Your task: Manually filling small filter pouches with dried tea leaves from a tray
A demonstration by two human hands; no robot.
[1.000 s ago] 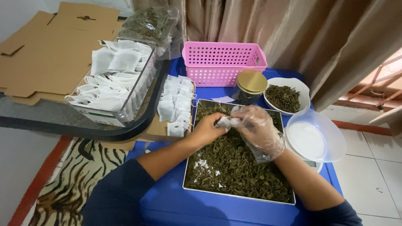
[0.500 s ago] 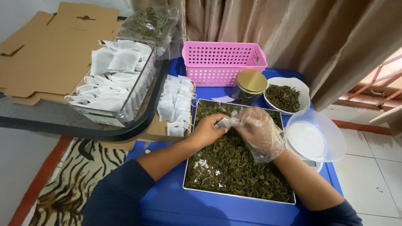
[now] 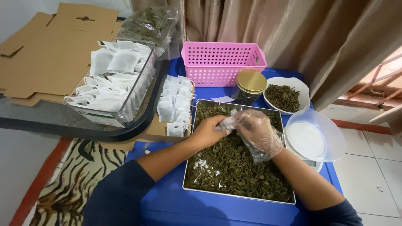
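Over the square metal tray of dried green leaves [image 3: 234,167], the bare left hand [image 3: 207,132] pinches a small white filter bag [image 3: 227,122]; the gloved right hand [image 3: 256,132] (fingers curled) grips its mouth. Tilted, leaves could spill.

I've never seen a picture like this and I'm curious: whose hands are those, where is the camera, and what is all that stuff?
The camera sits on a person's head and looks down, so you see that person's own arms. The left hand is bare; the right hand wears a thin clear glove. Together they hold a small white tea bag above a metal tray of dried green leaves. On the blue table also stand a pink basket, a gold-lidded jar, a white bowl of leaves and a clear empty bowl. To the left, more white bags fill a clear box.
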